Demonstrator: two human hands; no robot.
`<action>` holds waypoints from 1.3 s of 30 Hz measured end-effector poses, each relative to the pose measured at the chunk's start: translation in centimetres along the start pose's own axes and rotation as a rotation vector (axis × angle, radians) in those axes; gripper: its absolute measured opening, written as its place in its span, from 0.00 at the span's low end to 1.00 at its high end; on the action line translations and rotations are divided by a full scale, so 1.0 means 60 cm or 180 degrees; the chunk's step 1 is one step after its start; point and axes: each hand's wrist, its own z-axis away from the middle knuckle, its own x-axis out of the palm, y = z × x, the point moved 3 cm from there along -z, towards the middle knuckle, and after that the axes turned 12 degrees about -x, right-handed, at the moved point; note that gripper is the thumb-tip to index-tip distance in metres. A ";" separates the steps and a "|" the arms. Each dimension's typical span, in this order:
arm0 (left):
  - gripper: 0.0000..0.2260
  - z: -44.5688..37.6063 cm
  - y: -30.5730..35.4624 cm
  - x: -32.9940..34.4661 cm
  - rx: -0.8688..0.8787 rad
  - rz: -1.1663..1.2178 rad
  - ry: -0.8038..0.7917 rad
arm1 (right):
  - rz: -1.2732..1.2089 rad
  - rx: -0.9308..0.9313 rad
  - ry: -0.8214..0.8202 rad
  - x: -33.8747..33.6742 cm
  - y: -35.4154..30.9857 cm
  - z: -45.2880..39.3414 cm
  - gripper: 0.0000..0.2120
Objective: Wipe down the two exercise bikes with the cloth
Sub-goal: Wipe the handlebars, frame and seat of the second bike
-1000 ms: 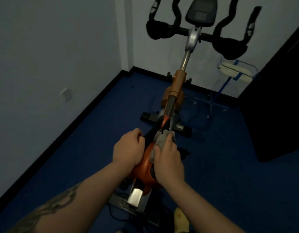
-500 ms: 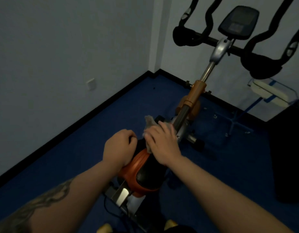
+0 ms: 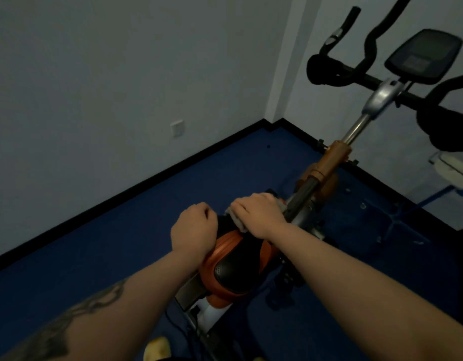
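An exercise bike with an orange and black saddle (image 3: 235,272) stands in front of me. Its orange frame post (image 3: 334,155), black handlebars (image 3: 329,71) and console (image 3: 423,56) rise at the upper right. My right hand (image 3: 259,212) lies over the saddle's nose, fingers curved around a grey cloth (image 3: 239,224) that shows under the palm. My left hand (image 3: 194,230) is a closed fist against the saddle's left side, and I see nothing in it. Only one bike is in view.
Grey walls meet in a corner behind the bike, with a black skirting and a wall socket (image 3: 177,127) on the left wall. A blue and white rack (image 3: 454,170) stands at the right edge. The floor is dark blue. A yellow shoe tip (image 3: 157,347) shows at the bottom.
My right hand has slid the cloth from the saddle's right side over the nose toward the left. My left fist has stayed beside the saddle. My view has swung left.
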 end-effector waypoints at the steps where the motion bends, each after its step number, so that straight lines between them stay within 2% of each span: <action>1: 0.13 -0.002 0.001 0.000 0.0034 -0.0048 0.0008 | 0.0258 0.0008 0.0042 -0.001 -0.004 -0.009 0.14; 3: 0.12 -0.002 0.004 0.001 0.0070 -0.0123 0.0015 | 0.0421 0.0197 0.0212 0.007 -0.020 -0.006 0.16; 6: 0.12 -0.004 0.001 0.003 0.0138 -0.0148 0.0045 | -0.0145 0.0021 0.0808 0.023 -0.043 0.025 0.21; 8: 0.12 -0.007 0.001 0.004 0.0164 -0.0178 0.0020 | -0.0346 -0.0224 0.0634 0.020 -0.032 0.034 0.22; 10: 0.12 -0.006 0.001 0.004 0.0167 -0.0157 -0.0018 | -0.0047 -0.0191 0.0270 0.011 0.000 0.021 0.19; 12: 0.12 -0.005 0.001 0.004 0.0151 -0.0098 -0.0031 | 0.0181 0.0352 0.0146 0.001 0.037 0.007 0.18; 14: 0.12 -0.005 0.001 0.003 0.0141 -0.0069 -0.0036 | 0.0115 0.0904 0.0345 0.002 0.042 0.005 0.18; 15: 0.12 -0.004 0.001 0.002 0.0148 -0.0078 -0.0052 | 0.0138 0.0999 0.0489 0.010 0.031 0.011 0.17; 18: 0.12 -0.003 0.006 -0.001 0.0185 -0.0130 -0.0125 | 0.0132 0.0708 0.0997 0.035 -0.018 0.044 0.17; 20: 0.12 -0.003 0.009 -0.003 0.0196 -0.0151 -0.0161 | 0.0044 0.0458 0.0912 0.030 -0.013 0.049 0.17; 22: 0.12 -0.003 0.010 -0.003 0.0201 -0.0165 -0.0206 | -0.0078 0.0518 0.0660 0.020 0.019 0.037 0.18; 25: 0.12 -0.003 0.008 0.000 0.0219 -0.0136 -0.0232 | -0.0842 0.1279 0.0732 -0.003 0.065 0.024 0.20; 28: 0.12 -0.005 0.007 0.002 0.0231 -0.0126 -0.0245 | -0.1236 0.1806 0.1351 0.012 0.035 0.048 0.16; 31: 0.13 -0.007 0.005 0.005 0.0259 -0.0089 -0.0267 | -0.1895 0.2127 0.2156 0.047 -0.031 0.086 0.20; 33: 0.13 -0.007 0.003 0.005 0.0286 -0.0103 -0.0275 | -0.2184 0.2216 0.2164 0.058 -0.046 0.087 0.23; 35: 0.13 -0.007 0.004 0.004 0.0311 -0.0122 -0.0310 | -0.2433 0.2436 0.2043 0.052 -0.015 0.070 0.27; 39: 0.13 -0.006 0.006 0.002 0.0317 -0.0080 -0.0372 | -0.2953 0.3057 0.2225 0.030 0.042 0.045 0.27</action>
